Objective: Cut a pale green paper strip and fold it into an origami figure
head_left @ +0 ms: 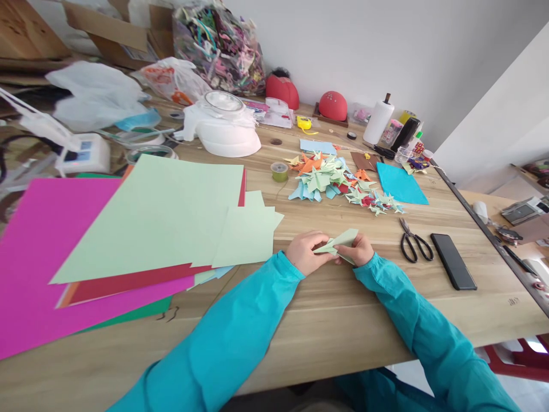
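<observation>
Between my two hands is a small folded piece of pale green paper (pixel 343 240), held just above the wooden table (pixel 326 320). My left hand (pixel 309 252) pinches its left end, fingers closed around it. From the other side, my right hand (pixel 355 250) grips the right part with thumb and fingers. Some of the folds are hidden behind my fingers. Left of my hands lie pale green paper squares (pixel 246 237) beside a large pale green sheet (pixel 167 217). Beyond my hands is a pile of folded paper shapes (pixel 321 174) in green, orange, blue and red.
Black-handled scissors (pixel 414 240) and a black phone (pixel 453 260) lie to the right. A blue paper square (pixel 401 183) sits behind them. Magenta sheets (pixel 26 274) cover the left side. Along the back stand a white bottle (pixel 378 121), red domes (pixel 333 106) and plastic bags (pixel 96 94).
</observation>
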The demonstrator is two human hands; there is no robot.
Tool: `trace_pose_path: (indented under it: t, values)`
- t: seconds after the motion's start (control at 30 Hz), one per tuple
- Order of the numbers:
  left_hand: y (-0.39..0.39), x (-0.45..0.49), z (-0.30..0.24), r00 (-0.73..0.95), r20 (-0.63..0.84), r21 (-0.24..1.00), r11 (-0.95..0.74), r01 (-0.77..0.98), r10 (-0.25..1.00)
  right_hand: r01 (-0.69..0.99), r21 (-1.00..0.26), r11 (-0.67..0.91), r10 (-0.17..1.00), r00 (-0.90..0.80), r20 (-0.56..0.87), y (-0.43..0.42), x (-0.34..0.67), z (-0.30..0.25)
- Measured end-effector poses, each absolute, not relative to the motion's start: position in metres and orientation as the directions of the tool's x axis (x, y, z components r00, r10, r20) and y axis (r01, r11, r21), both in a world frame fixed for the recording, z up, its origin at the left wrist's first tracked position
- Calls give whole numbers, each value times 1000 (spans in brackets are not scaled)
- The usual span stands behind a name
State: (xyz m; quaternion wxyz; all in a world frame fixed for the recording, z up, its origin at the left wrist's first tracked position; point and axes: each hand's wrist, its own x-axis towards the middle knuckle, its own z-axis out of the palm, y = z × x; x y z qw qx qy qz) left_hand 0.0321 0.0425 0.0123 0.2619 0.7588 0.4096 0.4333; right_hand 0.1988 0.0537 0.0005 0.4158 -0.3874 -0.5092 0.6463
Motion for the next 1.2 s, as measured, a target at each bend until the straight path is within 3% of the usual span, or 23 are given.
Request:
trace_pose_path:
  t: [0.2,0.3,0.4,0.53,0.67,0.87,1.03,1.2]
  values:
    - [45,30,12,302,430,795,-515,321,851,-173,-973,-155,903,-425,-68,55,202,1]
    - [46,30,13,250,361,865,-422,271,899,-256,-943,-211,870,-489,-61,56,205,1]
    - [46,30,14,218,264,921,-312,231,940,-302,-941,-154,873,-487,13,56,205,-2]
    - [46,31,13,230,223,937,-273,218,947,-205,-978,-30,940,-338,42,55,200,-4]
    - [46,33,11,212,194,956,-233,179,958,-168,-984,-62,959,-282,-12,57,198,-7]
    - [44,34,17,221,149,989,-145,-32,964,-136,-990,-18,961,-275,21,57,199,-6]
    - [45,33,22,216,104,994,-92,-66,971,-68,-993,92,952,-287,107,53,196,4]
    - [45,33,22,260,7,991,28,-128,966,-26,-995,95,952,-290,99,51,195,9]
